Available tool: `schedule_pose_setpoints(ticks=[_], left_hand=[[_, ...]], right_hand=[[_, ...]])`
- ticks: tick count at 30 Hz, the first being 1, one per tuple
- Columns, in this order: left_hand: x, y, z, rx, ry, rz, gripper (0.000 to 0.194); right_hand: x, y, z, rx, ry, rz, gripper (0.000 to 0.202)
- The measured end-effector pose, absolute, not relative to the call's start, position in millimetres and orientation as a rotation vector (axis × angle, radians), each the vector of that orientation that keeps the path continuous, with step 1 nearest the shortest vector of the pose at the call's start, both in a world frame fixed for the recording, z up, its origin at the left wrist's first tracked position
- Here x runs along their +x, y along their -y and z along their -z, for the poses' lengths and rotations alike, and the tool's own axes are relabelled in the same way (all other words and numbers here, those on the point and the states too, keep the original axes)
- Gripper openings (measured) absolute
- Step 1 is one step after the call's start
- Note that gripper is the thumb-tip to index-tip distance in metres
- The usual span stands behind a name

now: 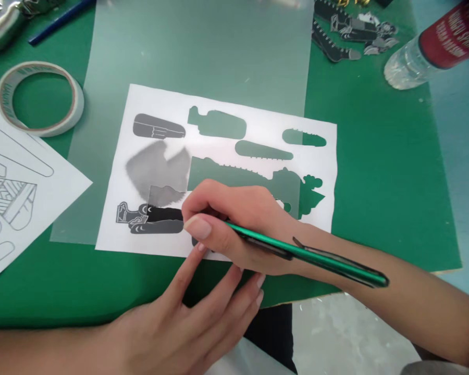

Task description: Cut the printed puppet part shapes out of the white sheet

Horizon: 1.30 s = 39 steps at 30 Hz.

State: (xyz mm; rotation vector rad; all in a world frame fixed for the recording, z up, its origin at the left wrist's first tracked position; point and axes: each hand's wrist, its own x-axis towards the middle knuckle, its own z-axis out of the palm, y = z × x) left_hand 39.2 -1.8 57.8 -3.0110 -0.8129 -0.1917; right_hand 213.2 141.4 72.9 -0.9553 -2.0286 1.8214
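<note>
My right hand (242, 224) is closed around a slim, shiny green pen-shaped tool (336, 260); its tip is hidden behind my fingers. It rests over a white sheet (219, 94) printed with dark grey figure parts, several of them cut out so that green shows through the holes. Beside my fingertips, at the sheet's lower left, is a dark printed leg-like piece (156, 226). Below it my left hand (195, 317) lies with its fingers spread, the index fingertip at the sheet's lower edge and the others partly under my right hand.
A translucent plastic sheet (203, 52) lies under the paper on the green table mat (383, 187). At left are a tape roll (76, 107), a line-drawn paper (62, 182) and a blue stick (60, 22). Cut-out pieces (359, 31) and a clear bottle (408, 65) lie upper right.
</note>
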Motion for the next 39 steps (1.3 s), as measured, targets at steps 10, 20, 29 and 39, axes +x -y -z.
schedule_pose_setpoints(ticks=[10,20,29,39], left_hand=[[42.0,4.6,-53.4,-3.014,0.948,0.235,0.062],[45.8,3.3,-52.4,-2.975,1.054,0.262,0.089],[44.8,8.4,-47.6,-2.913,1.072,0.301,0.081],[45.8,1.6,-46.8,-2.875,1.095,0.349,0.071]], right_hand=[[211.6,-143.8,-74.6,-0.839,1.838,-1.874,0.034],[215.8,-153.5,-77.1,-0.923,1.288,-2.067,0.041],[214.0,-142.9,-81.1,-0.654,1.343,-2.077,0.035],[212.8,-145.3,-74.6,-0.644,2.126,-1.866,0.029]])
